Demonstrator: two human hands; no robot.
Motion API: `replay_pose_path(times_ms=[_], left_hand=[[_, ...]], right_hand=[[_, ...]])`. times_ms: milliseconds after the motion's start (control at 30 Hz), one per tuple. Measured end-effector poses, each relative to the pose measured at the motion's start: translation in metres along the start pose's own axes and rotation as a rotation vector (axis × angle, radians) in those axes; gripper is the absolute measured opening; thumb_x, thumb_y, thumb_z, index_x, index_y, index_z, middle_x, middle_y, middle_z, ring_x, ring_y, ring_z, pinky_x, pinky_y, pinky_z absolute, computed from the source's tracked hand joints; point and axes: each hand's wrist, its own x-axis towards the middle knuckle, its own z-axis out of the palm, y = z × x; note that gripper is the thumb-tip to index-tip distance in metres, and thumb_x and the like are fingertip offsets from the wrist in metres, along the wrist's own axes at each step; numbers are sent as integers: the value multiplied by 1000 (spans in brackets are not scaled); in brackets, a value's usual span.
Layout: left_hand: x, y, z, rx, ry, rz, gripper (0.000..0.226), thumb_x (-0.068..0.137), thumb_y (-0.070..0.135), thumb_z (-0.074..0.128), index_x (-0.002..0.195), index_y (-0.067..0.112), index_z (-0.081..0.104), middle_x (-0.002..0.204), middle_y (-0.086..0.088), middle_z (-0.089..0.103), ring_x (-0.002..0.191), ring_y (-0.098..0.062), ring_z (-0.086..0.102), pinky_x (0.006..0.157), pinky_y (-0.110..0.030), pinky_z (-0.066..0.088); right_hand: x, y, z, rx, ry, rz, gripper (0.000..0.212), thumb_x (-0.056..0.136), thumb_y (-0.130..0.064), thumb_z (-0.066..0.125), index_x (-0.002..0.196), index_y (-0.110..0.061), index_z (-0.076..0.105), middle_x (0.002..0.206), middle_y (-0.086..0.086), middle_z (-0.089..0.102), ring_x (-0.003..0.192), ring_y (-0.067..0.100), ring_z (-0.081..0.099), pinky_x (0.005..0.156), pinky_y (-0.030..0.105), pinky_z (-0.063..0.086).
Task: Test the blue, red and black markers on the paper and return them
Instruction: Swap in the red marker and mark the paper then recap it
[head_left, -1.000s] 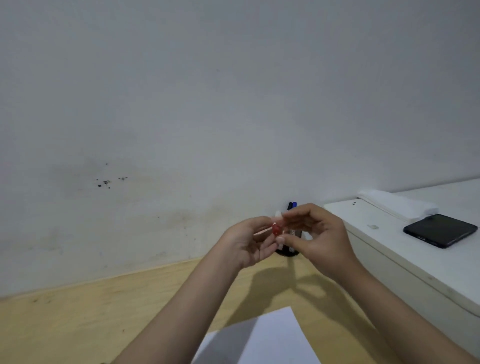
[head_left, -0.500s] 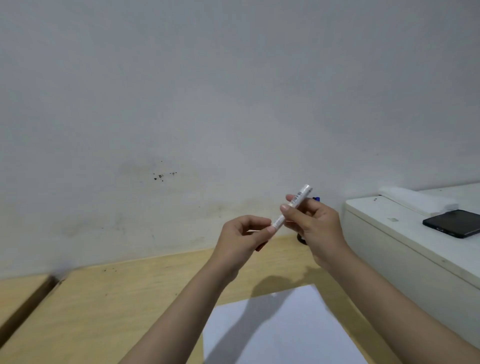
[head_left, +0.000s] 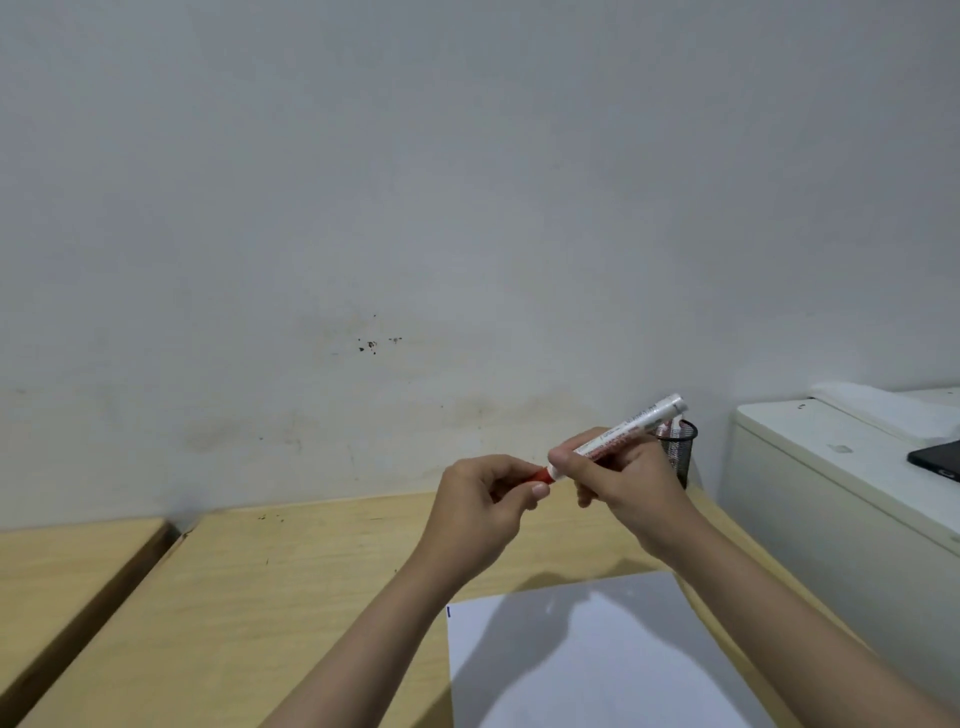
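We hold the red marker (head_left: 621, 435) up above the wooden table (head_left: 270, 592), tilted so its white barrel rises toward the wall. Our right hand (head_left: 626, 483) is wrapped around the barrel; our left hand (head_left: 485, 501) pinches the red cap (head_left: 542, 475) at the lower end, which meets the barrel. The white paper (head_left: 597, 660) lies near the table's front edge, a small blue mark (head_left: 449, 612) at its far left corner. A black mesh pen cup (head_left: 678, 453) stands at the table's far right corner, against the wall.
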Motion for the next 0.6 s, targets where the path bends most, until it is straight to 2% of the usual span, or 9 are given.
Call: replay_pose_path(times_ms=[133, 233, 300, 367, 400, 500, 600], left_hand=[[0, -7, -7, 26, -92, -17, 23, 84, 5, 62, 75, 24, 70, 64, 0, 67, 59, -7, 60, 66, -23, 50], [3, -19, -16, -16, -159, -81, 21, 89, 3, 54, 82, 12, 72, 58, 7, 64, 56, -8, 57, 67, -26, 50], [6, -31, -25, -29, -166, -133, 17, 89, 4, 55, 89, 5, 72, 62, 3, 65, 60, -10, 58, 71, -30, 51], [10, -45, -35, 43, -136, -171, 13, 86, 6, 61, 91, 10, 73, 70, -1, 67, 66, -11, 59, 72, -27, 50], [11, -53, -39, 108, -113, -191, 13, 84, 8, 64, 92, 13, 73, 74, -1, 68, 67, -10, 60, 69, -22, 49], [17, -75, -45, 302, -66, -251, 11, 76, 9, 71, 86, 13, 70, 75, -1, 67, 65, -10, 60, 54, -8, 43], [21, -99, -43, 406, -90, -317, 9, 73, 7, 70, 75, 13, 65, 79, -6, 70, 70, -18, 64, 57, -16, 48]], right_hand=[[0, 8, 1, -36, -94, -57, 14, 69, -22, 72, 72, -8, 71, 62, 0, 68, 54, 16, 54, 52, 23, 48], [1, 12, -1, -54, -143, -91, 16, 69, -17, 71, 79, -5, 71, 67, -3, 68, 59, 11, 58, 55, 22, 50], [1, 13, -4, -67, -158, -104, 15, 70, -17, 70, 82, -8, 72, 72, -2, 67, 62, 13, 59, 58, 22, 52], [2, 17, -8, -89, -144, -93, 14, 72, -19, 70, 83, -12, 73, 73, 2, 67, 62, 15, 60, 60, 23, 53], [2, 20, -9, -100, -128, -78, 13, 72, -18, 70, 84, -13, 74, 72, 3, 68, 60, 15, 59, 59, 23, 53], [0, 34, -8, -115, -106, -38, 13, 77, -4, 71, 86, -14, 73, 67, 2, 68, 56, 14, 57, 57, 20, 51], [-4, 45, -3, -89, -93, 6, 14, 78, 2, 69, 83, -10, 71, 65, 2, 67, 53, 12, 57, 54, 18, 49]])
